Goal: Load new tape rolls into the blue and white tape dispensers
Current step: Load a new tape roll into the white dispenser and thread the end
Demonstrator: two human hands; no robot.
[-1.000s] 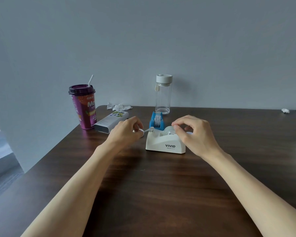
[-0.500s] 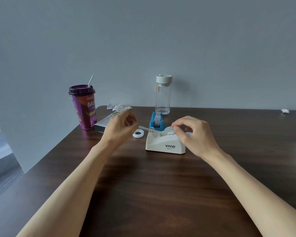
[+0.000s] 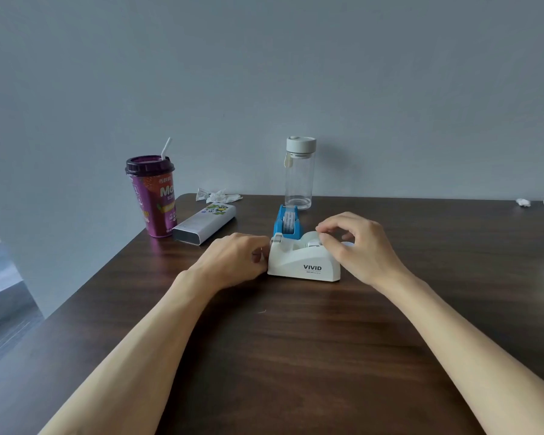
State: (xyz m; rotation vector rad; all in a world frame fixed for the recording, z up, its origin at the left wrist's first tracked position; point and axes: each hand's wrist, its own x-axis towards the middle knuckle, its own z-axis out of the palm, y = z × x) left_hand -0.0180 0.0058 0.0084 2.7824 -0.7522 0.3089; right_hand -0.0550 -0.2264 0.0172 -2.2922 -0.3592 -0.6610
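We steady the white dispenser [image 3: 303,262] on the counter [image 3: 296,356]: our right hand [image 3: 355,243] curls over its tape roll [image 3: 311,238], fingers [image 3: 324,229] seemingly pinching it. Our left hand [image 3: 233,259] sits at the cutter end, fingers curled together; whether they hold tape, we cannot tell.

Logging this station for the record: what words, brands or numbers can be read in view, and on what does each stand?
"VIVID": on the front face of the white tape dispenser; the small line beneath it is too small to read.
"Me": large white letters on the purple cup, cut off at its edge; the other print on it is too blurred to read.
Print on the grey box: too small to read.
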